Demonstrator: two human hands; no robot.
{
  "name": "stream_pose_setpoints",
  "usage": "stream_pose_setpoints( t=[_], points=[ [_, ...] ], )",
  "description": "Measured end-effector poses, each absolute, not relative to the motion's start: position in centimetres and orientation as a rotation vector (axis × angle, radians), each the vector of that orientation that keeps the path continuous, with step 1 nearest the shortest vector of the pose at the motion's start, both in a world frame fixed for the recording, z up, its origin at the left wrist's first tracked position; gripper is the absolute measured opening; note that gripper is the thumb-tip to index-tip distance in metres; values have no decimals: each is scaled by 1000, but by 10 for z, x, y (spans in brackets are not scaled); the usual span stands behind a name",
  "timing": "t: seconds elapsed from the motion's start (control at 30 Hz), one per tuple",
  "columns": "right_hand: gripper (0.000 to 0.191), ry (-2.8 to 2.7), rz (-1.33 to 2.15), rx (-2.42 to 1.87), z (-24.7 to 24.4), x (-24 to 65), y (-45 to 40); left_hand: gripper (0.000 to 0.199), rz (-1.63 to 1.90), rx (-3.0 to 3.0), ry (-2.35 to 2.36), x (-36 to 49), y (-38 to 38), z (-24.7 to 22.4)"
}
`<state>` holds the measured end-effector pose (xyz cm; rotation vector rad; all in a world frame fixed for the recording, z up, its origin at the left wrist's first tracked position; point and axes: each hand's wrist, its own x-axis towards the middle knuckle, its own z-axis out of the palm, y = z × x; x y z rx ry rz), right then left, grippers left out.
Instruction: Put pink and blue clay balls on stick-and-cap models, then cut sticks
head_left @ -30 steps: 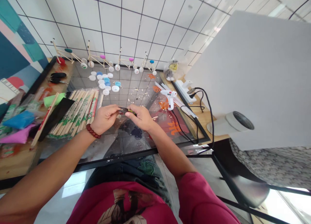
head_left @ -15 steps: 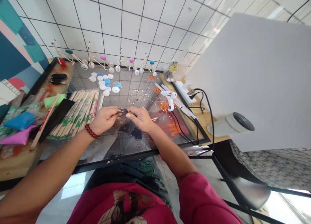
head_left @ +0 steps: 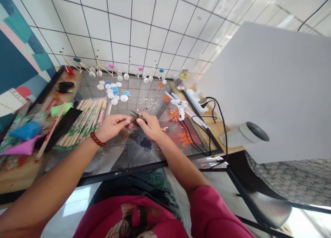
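In the head view, my right hand [head_left: 152, 127] is wrapped round a pair of dark scissors [head_left: 134, 115], whose blades stand apart and point left. My left hand [head_left: 111, 127], wearing a beaded bracelet, pinches small pale wooden pieces [head_left: 128, 119] close beside the blades. Both hands are over the glass table top [head_left: 121, 152]. Wood scraps [head_left: 148, 105] lie scattered behind them. To the left of my left hand is a bundle of wrapped chopsticks [head_left: 81, 124].
White and blue bottle caps [head_left: 124, 98] lie further back. Several small stick models [head_left: 103, 66] with cap wheels stand along the wall. At right are a white glue gun [head_left: 180, 107], its cord, glue sticks [head_left: 195, 115] and a power strip [head_left: 198, 99]. Coloured clay packs [head_left: 26, 130] lie left.
The scissors have opened, their blades now apart. Pale wooden pieces now show at my left fingertips. The whole view has shifted slightly.
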<state>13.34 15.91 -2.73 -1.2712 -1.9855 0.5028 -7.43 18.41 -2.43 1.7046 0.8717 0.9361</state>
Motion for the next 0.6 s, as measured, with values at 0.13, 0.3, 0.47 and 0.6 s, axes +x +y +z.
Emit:
stream_pose_setpoints(
  t=[0.13, 0.3, 0.47, 0.6],
  points=[
    [39, -2162, 363, -1320, -23, 132, 155, 19, 1067, 1994, 841, -74, 186, -25],
    [34, -2231, 320, -1361, -22, 131, 154, 25, 1125, 2159, 807, -74, 187, -28],
    [33, -2224, 426, -1317, -21, 133, 154, 26, 1123, 2200, 800, -74, 185, -27],
    [38, -2170, 564, -1224, -21, 135, 155, 24, 1091, 2205, 771, -75, 185, -23]
  ],
)
